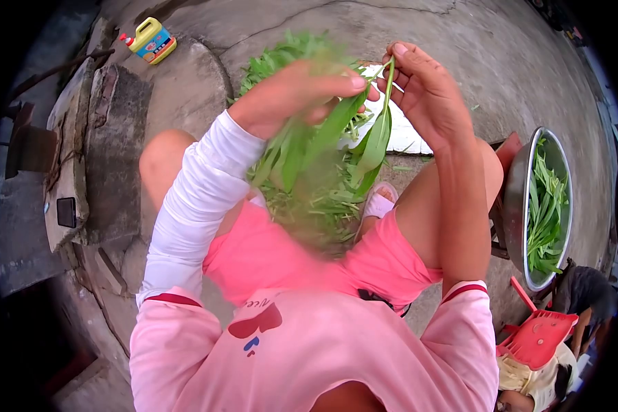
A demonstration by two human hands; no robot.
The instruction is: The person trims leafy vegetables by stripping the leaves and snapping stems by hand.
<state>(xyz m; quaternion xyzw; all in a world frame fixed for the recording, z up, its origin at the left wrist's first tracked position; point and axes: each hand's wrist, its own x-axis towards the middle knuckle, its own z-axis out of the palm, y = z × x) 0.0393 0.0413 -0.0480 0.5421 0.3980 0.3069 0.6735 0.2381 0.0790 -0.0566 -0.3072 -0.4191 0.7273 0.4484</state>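
Both my hands are raised in front of my knees around a leafy green sprig (374, 147) that looks like water spinach, with long narrow leaves hanging down. My right hand (429, 93) pinches its stem between thumb and fingertips. My left hand (295, 96), below a white sleeve, closes on the greens with its thumb along a stem; a blurred patch hides part of it. Under the hands, a pile of loose greens (323, 216) covers the ground between my feet. A flat white piece (406, 136) lies behind the sprig.
A metal basin (517, 206) with cut greens (546, 213) stands at my right. At lower right are a red plastic chair (541, 338) and part of a person. A yellow jug (152, 44) stands upper left; a phone (66, 212) lies on a stone ledge (117, 158).
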